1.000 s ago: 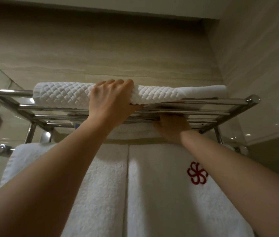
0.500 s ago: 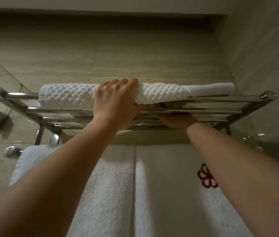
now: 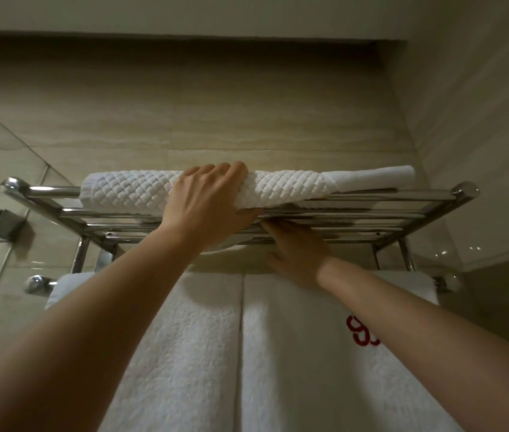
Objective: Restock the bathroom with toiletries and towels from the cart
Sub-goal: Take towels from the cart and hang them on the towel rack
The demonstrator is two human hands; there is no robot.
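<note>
Two bare arms are seen, uncovered from the wrists to the frame's edge. The left forearm (image 3: 97, 322) is shown broad across the lower left, narrowing toward the left hand (image 3: 206, 201) at centre, of which the back, the knuckles and four fingers are presented. The right forearm (image 3: 434, 332) is shown at lower right. The right hand (image 3: 300, 257), right of centre, is dimmed by shadow, its fingertips hidden.

One head view, close beneath the rack (image 3: 371, 213), looks steeply up at the tiled wall (image 3: 215, 120).
</note>
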